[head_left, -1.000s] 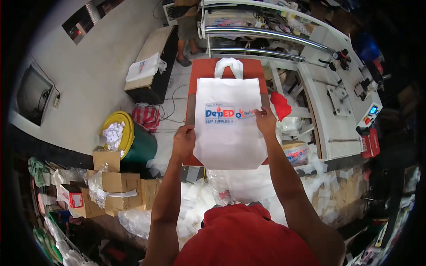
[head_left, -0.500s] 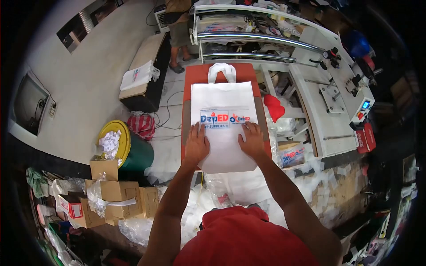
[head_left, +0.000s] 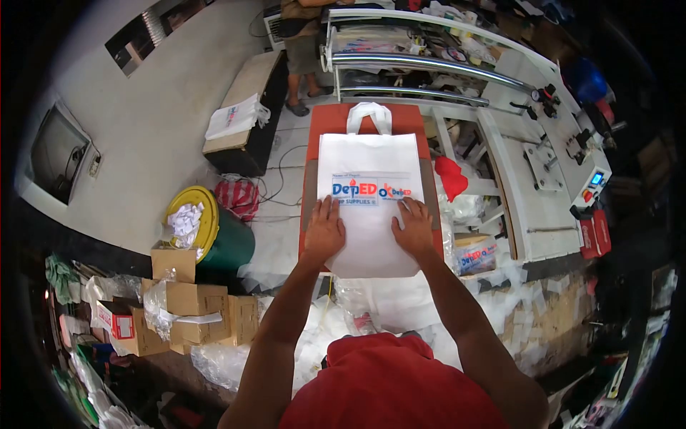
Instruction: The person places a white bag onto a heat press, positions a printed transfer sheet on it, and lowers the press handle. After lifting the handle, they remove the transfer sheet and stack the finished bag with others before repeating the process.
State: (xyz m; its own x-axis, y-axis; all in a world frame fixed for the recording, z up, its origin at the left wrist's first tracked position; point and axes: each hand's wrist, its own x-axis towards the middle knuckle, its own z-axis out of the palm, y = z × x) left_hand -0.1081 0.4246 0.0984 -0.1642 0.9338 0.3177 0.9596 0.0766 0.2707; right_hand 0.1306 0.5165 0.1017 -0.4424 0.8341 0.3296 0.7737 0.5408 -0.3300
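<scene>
A white tote bag (head_left: 369, 243) lies flat in front of me, its two handles (head_left: 369, 114) pointing away. Across its middle runs a printed transfer film (head_left: 355, 193) with blue and red "DepED" lettering. My left hand (head_left: 325, 232) rests on the bag's left side, fingers spread at the film's lower left corner. On the right side, my right hand (head_left: 414, 227) lies flat with fingertips by the film's lower right end. Under the bag is a reddish-brown board (head_left: 321, 118), partly covered by it.
A white machine (head_left: 500, 143) with metal rollers (head_left: 429, 63) stands ahead and right. A green bin (head_left: 232, 247) and cardboard boxes (head_left: 193, 307) are at left. White bags (head_left: 236, 118) lie on a bench. Another person (head_left: 304, 53) stands at the back. A red cloth (head_left: 450, 177) hangs right of the board.
The whole view has shifted slightly to the right. Both hands stay on the bag in nearly the same place. The person at the back has moved an arm into view.
</scene>
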